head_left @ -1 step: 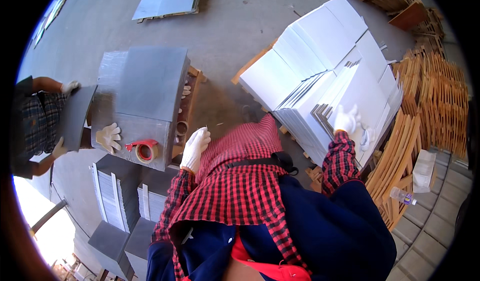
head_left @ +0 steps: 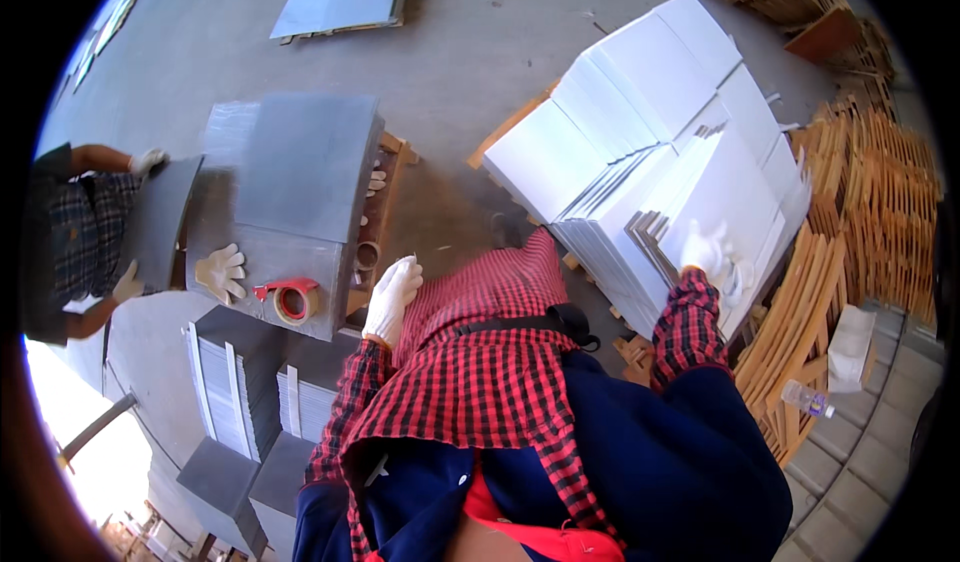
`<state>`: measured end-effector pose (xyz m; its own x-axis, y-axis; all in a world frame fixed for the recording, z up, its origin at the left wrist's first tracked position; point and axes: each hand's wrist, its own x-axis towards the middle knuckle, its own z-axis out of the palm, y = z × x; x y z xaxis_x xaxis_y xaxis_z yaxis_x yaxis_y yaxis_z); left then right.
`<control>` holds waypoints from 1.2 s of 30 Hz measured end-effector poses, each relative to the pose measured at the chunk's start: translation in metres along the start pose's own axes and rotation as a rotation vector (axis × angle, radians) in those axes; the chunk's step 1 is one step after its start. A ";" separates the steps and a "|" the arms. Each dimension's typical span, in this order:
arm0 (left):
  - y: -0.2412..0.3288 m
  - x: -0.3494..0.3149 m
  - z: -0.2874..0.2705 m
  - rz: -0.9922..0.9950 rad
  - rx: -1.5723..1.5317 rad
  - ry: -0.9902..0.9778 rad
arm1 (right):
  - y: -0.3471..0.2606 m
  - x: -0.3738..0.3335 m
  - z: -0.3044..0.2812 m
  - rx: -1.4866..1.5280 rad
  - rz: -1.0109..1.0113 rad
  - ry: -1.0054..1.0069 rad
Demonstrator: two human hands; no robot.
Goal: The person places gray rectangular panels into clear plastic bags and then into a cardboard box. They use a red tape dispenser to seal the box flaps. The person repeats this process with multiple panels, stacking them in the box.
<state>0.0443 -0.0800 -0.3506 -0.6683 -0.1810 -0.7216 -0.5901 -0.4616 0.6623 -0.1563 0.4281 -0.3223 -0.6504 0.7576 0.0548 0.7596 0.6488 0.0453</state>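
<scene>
My right hand point(head_left: 706, 250), in a white glove, is over a stack of white panels point(head_left: 690, 187) with its fingers spread. It seems to hold nothing; whether it touches the top panel I cannot tell. A crumpled white item point(head_left: 738, 280), perhaps a glove, lies beside it. Several panel corners stick out near my right wrist. My left hand point(head_left: 394, 297), also gloved, hovers in front of my checked apron with its fingers stretched out and nothing in them. Left of it stands a table stacked with grey panels point(head_left: 305, 162), bearing a red tape dispenser point(head_left: 292, 300) and a spare glove point(head_left: 220, 272).
At the far left another person point(head_left: 75, 222) holds a grey panel point(head_left: 165, 212). Stacks of grey panels point(head_left: 235, 372) stand below the table. Wooden frames point(head_left: 870, 202) lie piled at the right, near a plastic bottle point(head_left: 805, 398). A pallet with pale sheets point(head_left: 340, 7) is far off.
My right hand has shifted slightly across the white panels. The other person's grey panel has tilted a little. My left hand looks the same.
</scene>
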 end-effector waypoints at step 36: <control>-0.095 -0.082 -0.034 -0.002 0.190 0.524 | -0.370 -0.426 0.024 0.498 -2.405 -0.356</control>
<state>0.1704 -0.0507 -0.3618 -0.3815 -0.6104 -0.6942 -0.6947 -0.3062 0.6509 -0.1602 -0.1325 -0.3862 -0.0231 -0.9813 0.1909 -0.9256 -0.0512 -0.3751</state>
